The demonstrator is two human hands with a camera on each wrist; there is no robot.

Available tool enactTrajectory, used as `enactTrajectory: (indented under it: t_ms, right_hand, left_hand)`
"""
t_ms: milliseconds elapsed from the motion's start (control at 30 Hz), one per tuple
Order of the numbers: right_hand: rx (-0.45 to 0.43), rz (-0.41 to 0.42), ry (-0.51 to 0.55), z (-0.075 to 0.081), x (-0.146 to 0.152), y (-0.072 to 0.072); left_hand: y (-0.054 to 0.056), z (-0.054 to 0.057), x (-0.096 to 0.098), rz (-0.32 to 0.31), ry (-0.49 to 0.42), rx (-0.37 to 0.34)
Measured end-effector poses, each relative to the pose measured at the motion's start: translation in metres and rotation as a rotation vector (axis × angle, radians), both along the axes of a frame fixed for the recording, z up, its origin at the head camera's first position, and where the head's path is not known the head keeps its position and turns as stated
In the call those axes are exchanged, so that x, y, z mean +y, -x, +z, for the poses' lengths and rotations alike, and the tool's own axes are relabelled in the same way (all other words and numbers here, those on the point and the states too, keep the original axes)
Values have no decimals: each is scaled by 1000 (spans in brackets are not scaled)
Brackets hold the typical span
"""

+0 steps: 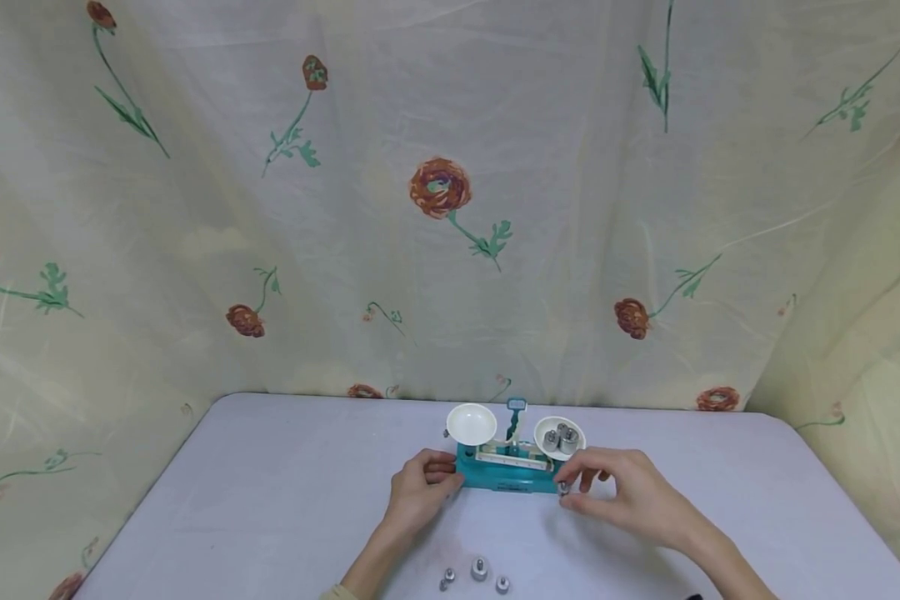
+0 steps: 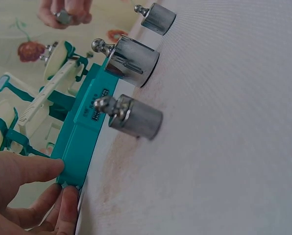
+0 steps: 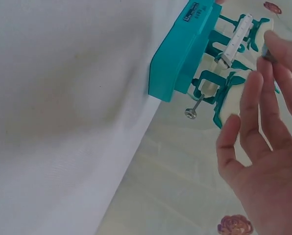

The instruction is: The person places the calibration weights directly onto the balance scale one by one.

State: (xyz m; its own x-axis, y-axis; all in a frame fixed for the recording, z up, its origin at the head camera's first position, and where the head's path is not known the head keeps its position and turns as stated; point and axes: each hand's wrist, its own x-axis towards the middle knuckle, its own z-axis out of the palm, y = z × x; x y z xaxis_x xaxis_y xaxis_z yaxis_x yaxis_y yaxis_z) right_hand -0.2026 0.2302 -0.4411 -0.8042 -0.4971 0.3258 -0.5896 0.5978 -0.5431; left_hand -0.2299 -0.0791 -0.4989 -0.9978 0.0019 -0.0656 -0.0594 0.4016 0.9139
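Observation:
A teal balance scale [image 1: 506, 477] stands on the table, its left white pan [image 1: 472, 424] bare. Three metal weights [image 1: 568, 440] sit in the right white pan [image 1: 542, 432]. My left hand [image 1: 417, 492] holds the left end of the base, thumb on one face and fingers against another, as the left wrist view shows. Just in front of the right pan, my right hand [image 1: 622, 496] pinches a small knobbed weight [image 1: 563, 488] between thumb and fingertips. In the right wrist view, the fingers [image 3: 251, 98] mostly hide this weight.
Several loose metal weights, among them a larger one [image 1: 479, 569] and a smaller one [image 1: 502, 584], stand near the table's front edge. The white-covered table [image 1: 270, 500] is backed by a flower-patterned curtain [image 1: 540, 250]. An adjusting screw [image 3: 190, 113] sticks out from the scale's beam.

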Motion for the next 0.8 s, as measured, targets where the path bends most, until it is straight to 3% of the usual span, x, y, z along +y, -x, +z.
enactTrajectory:
  t_ms: [200, 367, 600, 800]
  right_hand:
    - [39, -171, -6, 1, -2, 3]
    - [72, -256, -11, 1, -5, 5]
    - [67, -319, -14, 1, -10, 7]
    - [137, -334, -6, -4, -13, 9]
  left_hand:
    - [0, 0, 0, -5, -3, 2]
    - [0, 0, 0, -6, -6, 10]
    - [0, -1, -1, -7, -8, 11]
    - [0, 0, -1, -5, -3, 14]
